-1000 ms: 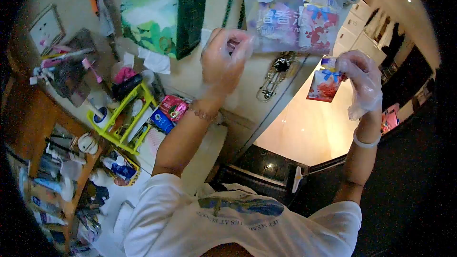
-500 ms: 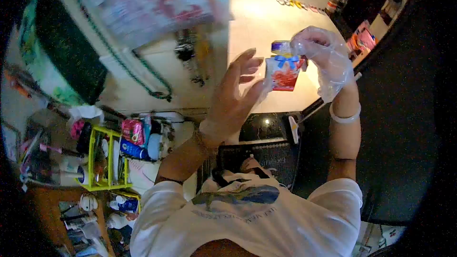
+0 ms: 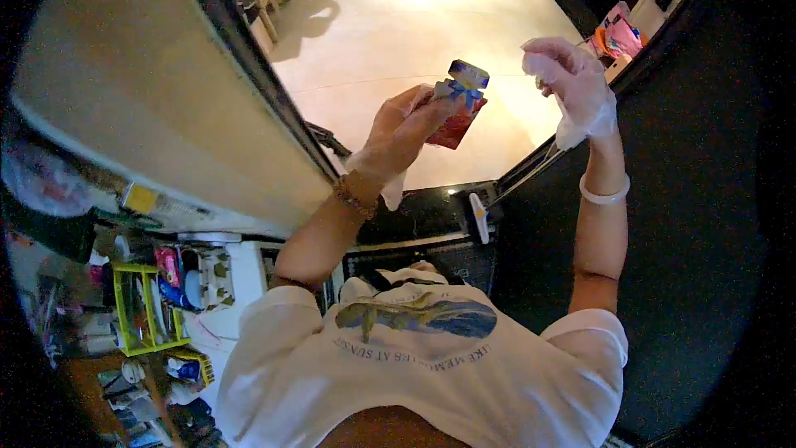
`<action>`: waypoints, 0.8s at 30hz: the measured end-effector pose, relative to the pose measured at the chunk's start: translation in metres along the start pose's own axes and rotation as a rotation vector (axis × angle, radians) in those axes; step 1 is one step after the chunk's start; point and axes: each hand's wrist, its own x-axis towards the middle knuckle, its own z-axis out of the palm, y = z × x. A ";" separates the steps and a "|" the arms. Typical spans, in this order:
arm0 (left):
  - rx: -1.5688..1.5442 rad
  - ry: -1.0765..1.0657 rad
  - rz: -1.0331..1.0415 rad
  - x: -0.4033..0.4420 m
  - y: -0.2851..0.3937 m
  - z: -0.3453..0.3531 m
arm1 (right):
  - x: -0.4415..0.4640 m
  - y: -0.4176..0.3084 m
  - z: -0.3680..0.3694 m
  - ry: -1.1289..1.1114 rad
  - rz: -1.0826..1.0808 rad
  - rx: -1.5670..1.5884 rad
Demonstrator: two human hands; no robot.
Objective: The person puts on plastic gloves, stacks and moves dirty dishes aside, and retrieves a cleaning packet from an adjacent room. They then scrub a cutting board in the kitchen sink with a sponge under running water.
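At one o'clock, the packet (image 3: pixel 456 127) shows red, its bow (image 3: pixel 463 94) blue; at three, the bangle (image 3: pixel 605 198) is white; at six, the white shirt (image 3: pixel 423 373) carries blue-green print (image 3: pixel 423 318); at eight, the rack (image 3: pixel 152 309) is lime.

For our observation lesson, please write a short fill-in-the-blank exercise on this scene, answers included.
1. The red packet is held in the person's ____ hand.
2. The bow on the packet is coloured ____.
3. The right hand wears a see-through plastic ____.
4. The bangle on the right arm is coloured ____.

Missing words: left; blue; glove; white.
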 end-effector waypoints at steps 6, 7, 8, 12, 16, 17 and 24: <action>0.179 -0.084 0.202 0.052 -0.035 0.013 | 0.028 0.014 -0.019 -0.352 -0.368 -0.236; 0.144 -0.099 0.169 0.057 -0.035 0.016 | 0.036 0.018 -0.019 -0.377 -0.440 -0.266; 0.111 -0.116 0.137 0.061 -0.036 0.018 | 0.044 0.022 -0.018 -0.400 -0.512 -0.295; 0.202 -0.157 0.100 0.080 -0.036 0.009 | 0.073 0.008 -0.011 -0.674 -0.227 -0.515; 0.233 -0.194 0.075 0.105 -0.040 -0.003 | 0.096 0.011 -0.003 -0.713 -0.104 -0.486; 0.218 -0.193 0.066 0.114 -0.043 -0.006 | 0.104 0.017 -0.002 -0.708 -0.154 -0.470; 0.296 -0.181 0.080 0.159 -0.034 -0.033 | 0.152 0.018 0.019 -0.791 -0.030 -0.561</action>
